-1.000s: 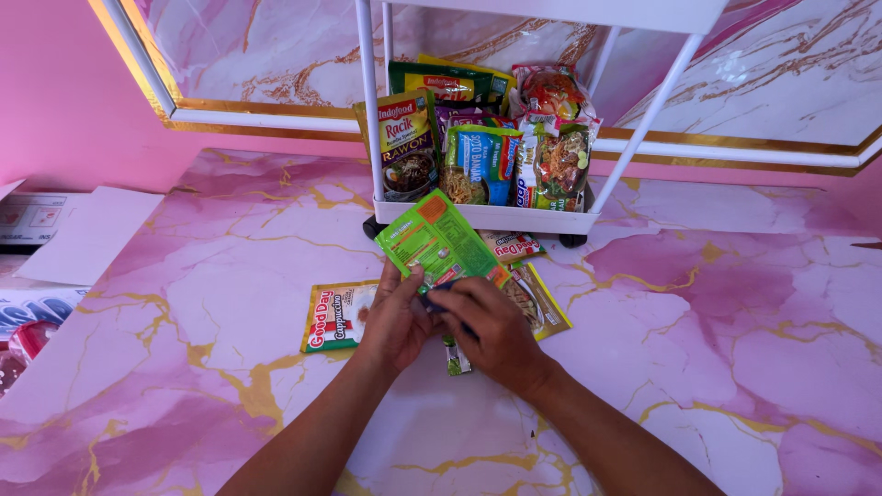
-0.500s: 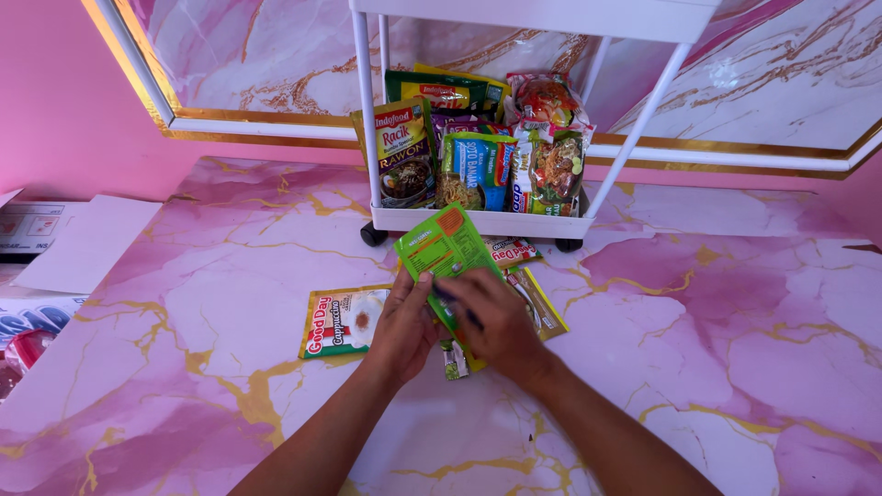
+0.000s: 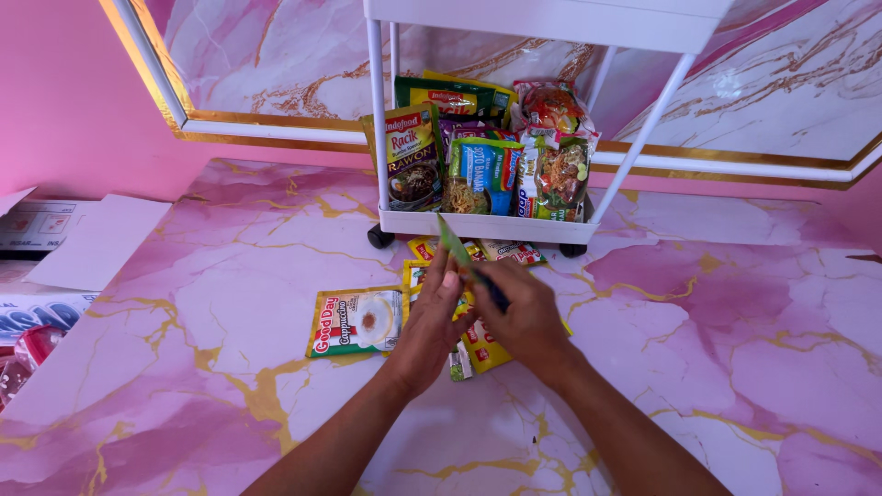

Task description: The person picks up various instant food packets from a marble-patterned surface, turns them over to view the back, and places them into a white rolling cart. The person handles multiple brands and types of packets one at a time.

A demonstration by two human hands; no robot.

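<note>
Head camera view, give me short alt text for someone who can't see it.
Two hands, left hand and right hand, hold a green packet edge-on above sachets on a pink marble floor, before a white cart filled with food packets.

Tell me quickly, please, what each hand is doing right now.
Left hand: closed on the green packet, held edge-on.
Right hand: closed on the same green packet, lower down.

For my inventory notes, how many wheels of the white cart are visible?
2. One wheel is under the cart's front left corner, the other under its front right corner; rear wheels may be hidden.
</note>
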